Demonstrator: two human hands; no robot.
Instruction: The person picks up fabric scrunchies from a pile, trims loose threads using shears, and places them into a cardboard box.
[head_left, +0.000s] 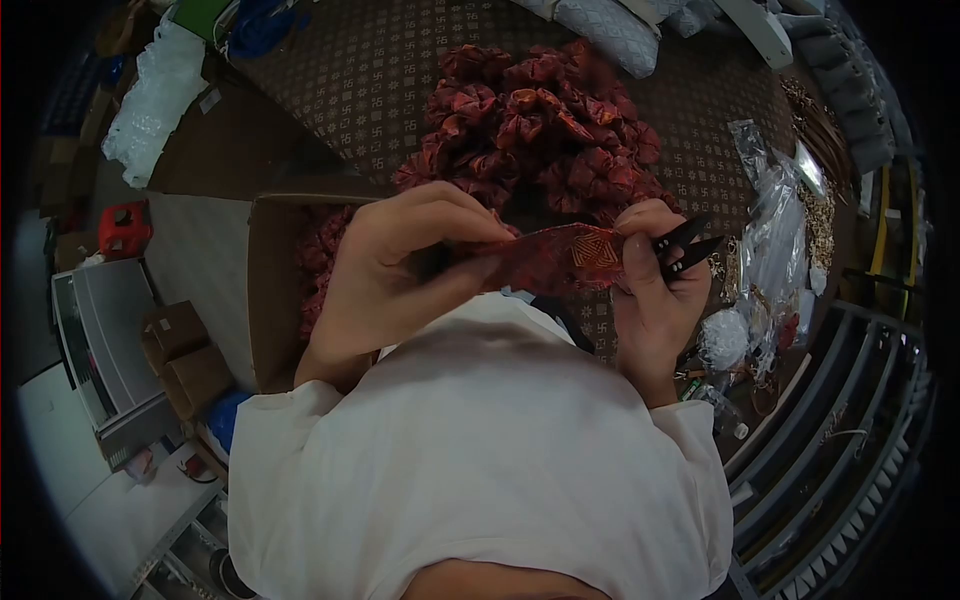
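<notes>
A red scrunchie (555, 258) with a gold woven pattern is pulled taut between my two hands, in front of my chest. My left hand (385, 270) pinches its left end between thumb and fingers. On the other side, my right hand (655, 280) grips the right end with the thumb on top. Black thread snips (688, 248) also sit in my right hand, their blades apart and pointing right. Just beyond my hands lies a heap of gathered red scrunchies (540, 125) on the brown patterned cloth (385, 110). My fingers partly cover the scrunchie's ends.
An open cardboard box (275, 290) with more red scrunchies stands to my left. Clear plastic bags (770, 220) and gold-coloured pieces (818, 205) lie at the right. Metal rails (820, 440) run along the lower right. Bubble wrap (160, 100) hangs at the far left.
</notes>
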